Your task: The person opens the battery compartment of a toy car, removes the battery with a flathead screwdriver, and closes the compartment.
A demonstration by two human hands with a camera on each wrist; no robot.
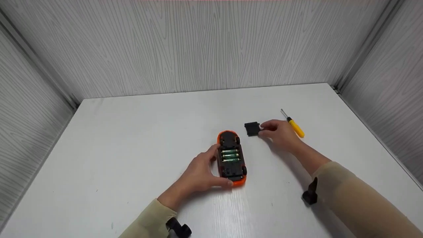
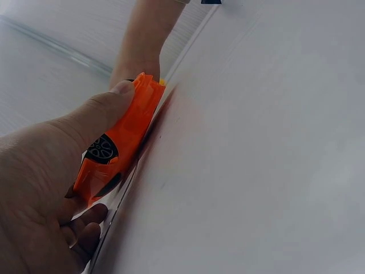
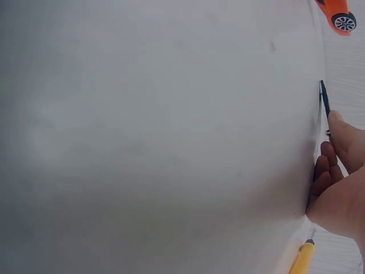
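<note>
An orange toy car lies upside down on the white table, its black underside facing up. Three green batteries sit side by side in its open battery compartment. My left hand grips the car from the left, thumb at the near end and fingers along the far side; the left wrist view shows the thumb on the orange body. To the right, my right hand pinches the edge of a black battery cover. In the right wrist view the cover appears edge-on, close to the tabletop.
A screwdriver with a yellow handle lies just beyond and right of my right hand. Grey wood-grain panels wall the table at the back and on both sides. Small dark marks dot the tabletop.
</note>
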